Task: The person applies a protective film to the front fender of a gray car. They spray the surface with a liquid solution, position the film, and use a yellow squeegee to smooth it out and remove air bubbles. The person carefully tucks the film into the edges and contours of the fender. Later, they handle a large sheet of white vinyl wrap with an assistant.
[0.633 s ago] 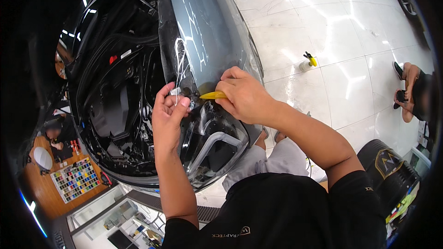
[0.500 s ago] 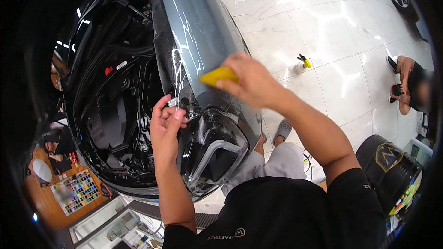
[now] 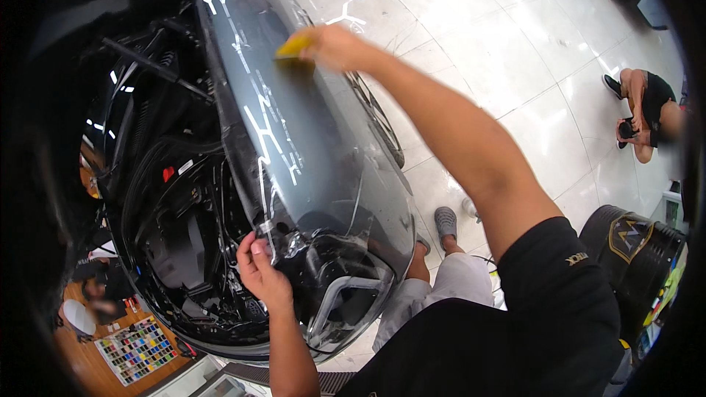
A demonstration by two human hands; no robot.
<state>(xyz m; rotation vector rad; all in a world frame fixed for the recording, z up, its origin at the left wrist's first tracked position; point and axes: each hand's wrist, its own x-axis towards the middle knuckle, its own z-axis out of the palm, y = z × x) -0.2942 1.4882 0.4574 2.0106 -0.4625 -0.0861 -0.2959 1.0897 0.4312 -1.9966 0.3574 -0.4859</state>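
Observation:
A grey-blue car fender (image 3: 294, 132) runs up the middle of the head view, with a loose sheet of clear film (image 3: 239, 114) over it, wrinkled along its inner edge. My right hand (image 3: 337, 48) is closed round a yellow squeegee (image 3: 293, 47), held at the far part of the fender; both are a little blurred. At the near corner, by the headlight (image 3: 346, 290), my left hand (image 3: 266, 279) pinches the film's edge between thumb and fingers. The exact grip is partly hidden.
The open engine bay (image 3: 176, 242) lies left of the fender. On the right, a person (image 3: 643, 110) crouches with a camera, and a black drum (image 3: 625, 246) stands nearer. A bottle (image 3: 471, 209) shows partly behind my right arm on the tiled floor (image 3: 478, 51).
My right hand has moved the squeegee away from me along the fender, and the arm is stretched out. The left hand keeps to the near corner. The whole view has shifted forward.

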